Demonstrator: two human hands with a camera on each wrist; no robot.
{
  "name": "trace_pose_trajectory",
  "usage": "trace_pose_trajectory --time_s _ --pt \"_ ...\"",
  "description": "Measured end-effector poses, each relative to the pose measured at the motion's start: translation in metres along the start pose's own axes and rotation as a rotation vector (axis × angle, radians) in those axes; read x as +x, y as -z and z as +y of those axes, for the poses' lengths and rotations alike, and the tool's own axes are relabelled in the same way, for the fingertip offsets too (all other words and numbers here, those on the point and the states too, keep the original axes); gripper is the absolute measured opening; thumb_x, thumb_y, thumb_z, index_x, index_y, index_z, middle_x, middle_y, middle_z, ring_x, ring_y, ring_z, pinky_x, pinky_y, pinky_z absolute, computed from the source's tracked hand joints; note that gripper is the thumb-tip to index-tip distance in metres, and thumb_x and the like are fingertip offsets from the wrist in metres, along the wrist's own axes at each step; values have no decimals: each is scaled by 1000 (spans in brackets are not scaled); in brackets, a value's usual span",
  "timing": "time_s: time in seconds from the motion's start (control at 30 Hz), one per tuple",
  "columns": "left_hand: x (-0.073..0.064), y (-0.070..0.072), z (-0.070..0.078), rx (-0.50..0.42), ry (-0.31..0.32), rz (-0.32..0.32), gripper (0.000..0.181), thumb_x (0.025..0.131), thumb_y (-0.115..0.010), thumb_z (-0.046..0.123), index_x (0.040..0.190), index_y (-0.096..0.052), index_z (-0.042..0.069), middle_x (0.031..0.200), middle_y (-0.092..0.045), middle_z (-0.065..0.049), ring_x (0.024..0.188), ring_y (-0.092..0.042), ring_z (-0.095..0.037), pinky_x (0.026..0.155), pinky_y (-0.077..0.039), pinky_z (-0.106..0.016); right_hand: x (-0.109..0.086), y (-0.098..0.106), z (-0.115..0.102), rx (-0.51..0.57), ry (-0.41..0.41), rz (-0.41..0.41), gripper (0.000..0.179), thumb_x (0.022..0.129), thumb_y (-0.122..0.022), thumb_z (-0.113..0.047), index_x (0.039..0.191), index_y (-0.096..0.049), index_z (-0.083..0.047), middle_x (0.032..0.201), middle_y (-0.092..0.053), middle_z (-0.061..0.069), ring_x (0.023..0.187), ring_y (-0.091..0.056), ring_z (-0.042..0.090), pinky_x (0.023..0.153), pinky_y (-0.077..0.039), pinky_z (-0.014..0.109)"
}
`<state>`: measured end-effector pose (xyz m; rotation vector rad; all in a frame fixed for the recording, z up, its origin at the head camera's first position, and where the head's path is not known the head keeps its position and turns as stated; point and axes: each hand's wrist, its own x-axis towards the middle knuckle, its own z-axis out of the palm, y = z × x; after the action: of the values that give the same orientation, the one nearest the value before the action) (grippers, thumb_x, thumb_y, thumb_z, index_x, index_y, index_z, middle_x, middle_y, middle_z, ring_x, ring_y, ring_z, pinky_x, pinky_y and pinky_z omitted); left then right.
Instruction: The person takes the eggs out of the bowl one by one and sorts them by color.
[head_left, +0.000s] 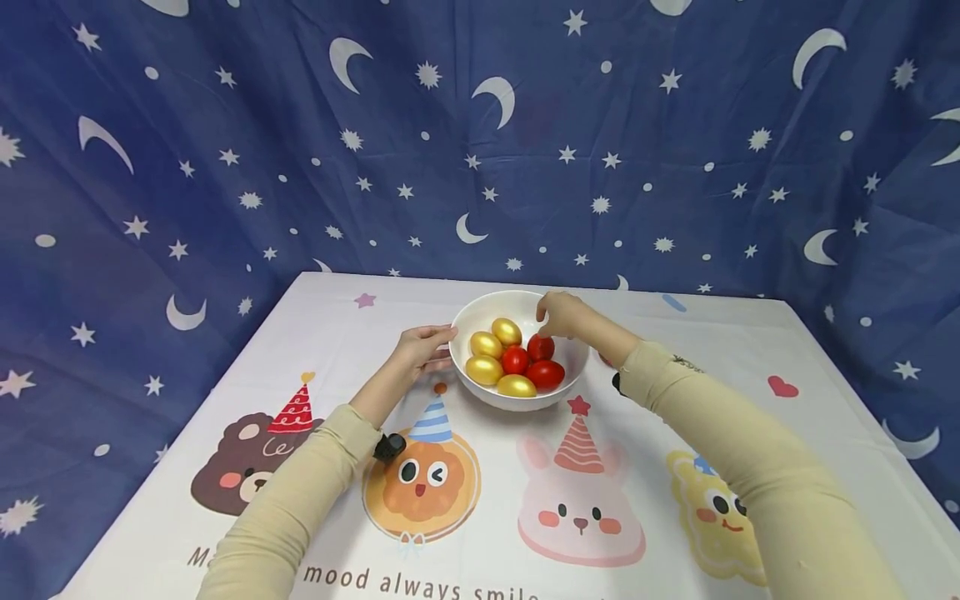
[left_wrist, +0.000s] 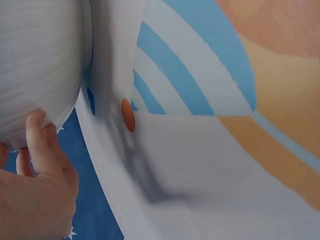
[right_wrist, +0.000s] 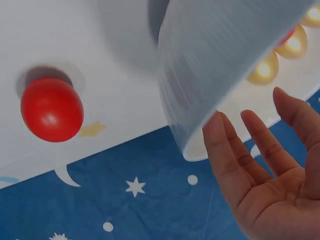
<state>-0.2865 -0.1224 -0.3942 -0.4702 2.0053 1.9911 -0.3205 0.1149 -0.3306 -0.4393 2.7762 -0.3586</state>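
Observation:
A white bowl (head_left: 480, 313) holds several gold eggs (head_left: 484, 369) and three red eggs (head_left: 546, 374). My left hand (head_left: 422, 348) grips the bowl at its left rim, thumb on the edge. In the left wrist view, the fingers (left_wrist: 40, 145) rest against the bowl's outer wall. My right hand (head_left: 564, 315) reaches over the right rim with nothing in it. The right wrist view shows its fingers spread and loosely bent, one right at the rim. Another red egg (right_wrist: 52, 110) lies on the table outside the bowl, mostly hidden behind my right wrist in the head view.
The table wears a white cloth (head_left: 480, 467) printed with cartoon animals, party hats and lettering. Behind it hangs a dark blue curtain (head_left: 420, 142) with white moons and stars, close to the table's far edge.

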Motion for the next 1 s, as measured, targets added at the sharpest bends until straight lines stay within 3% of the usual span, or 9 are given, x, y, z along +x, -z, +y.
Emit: trace_pose_trajectory --time_s 0.13,0.37,0.57,0.67,0.83,1.0 --pt "-1 1 -3 16 20 9 41 91 -64 25 129 -57 9 129 -57 -14 79 -64 -11 69 -61 -20 2 -11 0 -32 20 5 30 84 -69 -14 108 -63 4 108 -64 19 77 -58 25 67 -59 29" --pt "-3 1 -6 4 14 -6 43 92 -63 24 130 -55 5 129 -56 -16 79 -63 -11 70 -62 -21 3 -31 2 -50 59 24 22 85 -69 -14 100 -64 2 91 -66 13 83 -56 24 85 -57 34" --pt "-3 1 -4 8 -2 9 42 92 -62 24 129 -56 5 129 -56 -17 75 -63 -9 70 -62 -21 3 -33 0 -105 99 65 18 84 -70 -15 88 -64 1 78 -65 10 75 -53 22 79 -54 31" --pt "-4 0 -3 12 9 10 42 92 -63 24 129 -56 6 130 -56 -16 76 -64 -10 69 -62 -21 4 -33 -1 -120 96 41 18 83 -70 -13 94 -64 0 77 -63 8 71 -53 20 71 -54 26" --pt "-4 -1 -1 12 14 16 42 91 -64 23 129 -56 7 130 -57 -17 80 -65 -13 68 -62 -21 6 -35 -1 6 53 -31 28 82 -65 -6 109 -59 -1 83 -61 10 64 -54 18 57 -55 22" --pt "-3 0 2 4 10 18 42 91 -64 23 129 -56 7 130 -57 -16 82 -65 -14 68 -62 -21 8 -38 -2 30 77 -9 29 82 -65 -3 109 -57 1 91 -63 12 75 -54 20 70 -56 24"
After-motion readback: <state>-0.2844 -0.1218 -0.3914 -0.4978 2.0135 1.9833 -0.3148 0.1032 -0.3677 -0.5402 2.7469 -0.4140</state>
